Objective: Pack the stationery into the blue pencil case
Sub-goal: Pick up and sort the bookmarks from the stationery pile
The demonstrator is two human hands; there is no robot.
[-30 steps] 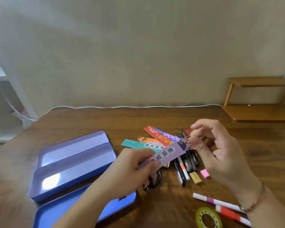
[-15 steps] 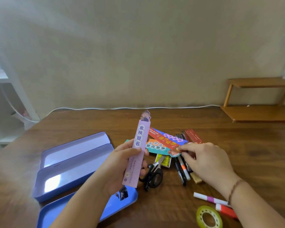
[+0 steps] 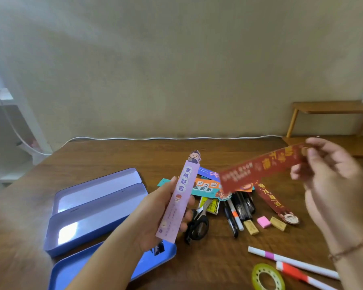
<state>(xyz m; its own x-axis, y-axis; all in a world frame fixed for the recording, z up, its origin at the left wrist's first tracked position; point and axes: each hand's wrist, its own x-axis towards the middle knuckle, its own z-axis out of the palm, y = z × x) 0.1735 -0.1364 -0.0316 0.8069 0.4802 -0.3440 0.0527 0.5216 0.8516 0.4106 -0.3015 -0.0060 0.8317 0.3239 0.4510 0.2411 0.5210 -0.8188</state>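
The left hand [image 3: 155, 216] holds a purple bookmark [image 3: 179, 197] straight up, same as before. The right hand [image 3: 331, 185] was down on the pile; now it is up in the air, pinching a red bookmark [image 3: 260, 170] by one end. That one is blurry, so its words are hard to read. The left arm hides part of the blue lid [image 3: 76, 268]. The blue pencil case [image 3: 96, 210] lies open on the left of the table [image 3: 218, 258], beside the pens [image 3: 237, 208] and scissors [image 3: 197, 225].
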